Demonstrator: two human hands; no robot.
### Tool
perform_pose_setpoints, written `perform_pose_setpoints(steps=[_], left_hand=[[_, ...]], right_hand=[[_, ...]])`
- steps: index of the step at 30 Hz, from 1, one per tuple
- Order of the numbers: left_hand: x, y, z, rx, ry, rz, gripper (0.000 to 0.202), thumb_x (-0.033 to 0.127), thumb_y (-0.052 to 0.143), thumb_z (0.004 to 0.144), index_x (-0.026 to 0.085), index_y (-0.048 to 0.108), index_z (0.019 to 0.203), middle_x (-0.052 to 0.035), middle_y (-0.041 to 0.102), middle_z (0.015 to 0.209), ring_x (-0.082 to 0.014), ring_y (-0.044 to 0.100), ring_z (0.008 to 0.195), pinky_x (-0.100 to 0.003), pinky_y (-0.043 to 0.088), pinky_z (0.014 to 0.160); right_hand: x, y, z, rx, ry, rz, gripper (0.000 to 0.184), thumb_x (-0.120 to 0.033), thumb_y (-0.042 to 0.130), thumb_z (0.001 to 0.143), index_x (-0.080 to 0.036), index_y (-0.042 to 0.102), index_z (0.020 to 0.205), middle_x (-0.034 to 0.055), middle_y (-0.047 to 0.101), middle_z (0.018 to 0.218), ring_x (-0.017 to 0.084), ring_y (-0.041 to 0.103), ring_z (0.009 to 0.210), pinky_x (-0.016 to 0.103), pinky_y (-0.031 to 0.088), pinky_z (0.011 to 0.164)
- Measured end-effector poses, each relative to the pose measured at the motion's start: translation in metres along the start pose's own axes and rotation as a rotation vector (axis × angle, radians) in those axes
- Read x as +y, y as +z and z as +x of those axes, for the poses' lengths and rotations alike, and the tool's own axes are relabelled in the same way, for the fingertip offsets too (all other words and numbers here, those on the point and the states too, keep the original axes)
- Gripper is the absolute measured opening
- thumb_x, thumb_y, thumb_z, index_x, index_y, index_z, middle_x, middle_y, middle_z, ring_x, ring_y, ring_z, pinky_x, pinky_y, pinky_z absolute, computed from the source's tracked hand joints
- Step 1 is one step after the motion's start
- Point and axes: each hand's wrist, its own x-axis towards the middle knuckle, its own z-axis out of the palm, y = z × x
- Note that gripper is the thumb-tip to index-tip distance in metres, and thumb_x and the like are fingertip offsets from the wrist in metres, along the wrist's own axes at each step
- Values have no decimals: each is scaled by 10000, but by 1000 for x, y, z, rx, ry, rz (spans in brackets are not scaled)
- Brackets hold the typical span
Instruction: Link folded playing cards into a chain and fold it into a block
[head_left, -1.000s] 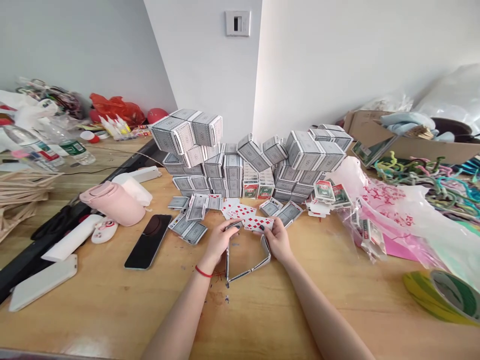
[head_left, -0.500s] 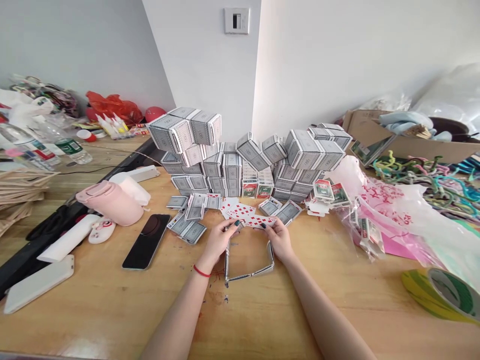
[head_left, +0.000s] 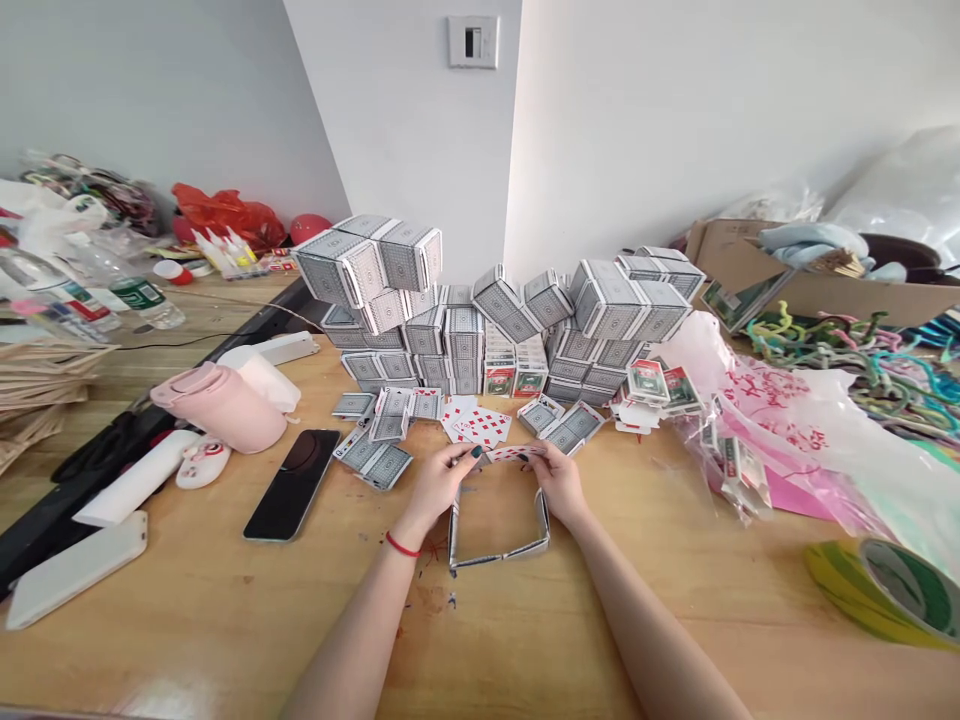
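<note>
Between them, my left hand (head_left: 442,482) and my right hand (head_left: 557,482) pinch a playing card (head_left: 514,454) by its two ends. The card shows red pips and is tilted so that its face looks narrow. Right below it on the table stands an open four-sided frame of folded cards (head_left: 499,556); its far side is partly hidden by the held card and my fingers. Just beyond my hands lie loose diamond cards (head_left: 480,424), face up. Grey-backed card pieces (head_left: 379,462) lie left of them, and more folded card pieces (head_left: 574,428) lie to the right.
Blocks built of cards (head_left: 465,340) are stacked at the back, with card boxes (head_left: 645,380) beside them. On the left are a phone (head_left: 292,485), a pink cup (head_left: 221,405) and a white mouse (head_left: 204,463). Yellow tape (head_left: 840,590) and plastic bags (head_left: 787,420) lie right.
The held card has tilted from facing up to nearly edge-on and come slightly nearer, uncovering more of the loose diamond cards behind it. Both hands still grip its ends.
</note>
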Motion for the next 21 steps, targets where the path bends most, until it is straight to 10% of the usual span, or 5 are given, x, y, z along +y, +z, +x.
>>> perform_pose_setpoints(steps=[21], left_hand=[[3,7,-2,25,45,148,333,378,499,777,157,645,979,-51,676,855,-193,592,816,-281,467,696]], right_hand=[[-8,-5,-5,-52,-108,-154,247,-160,395,797,-187,635,845,17,669,653,136,612,549,246,500,575]])
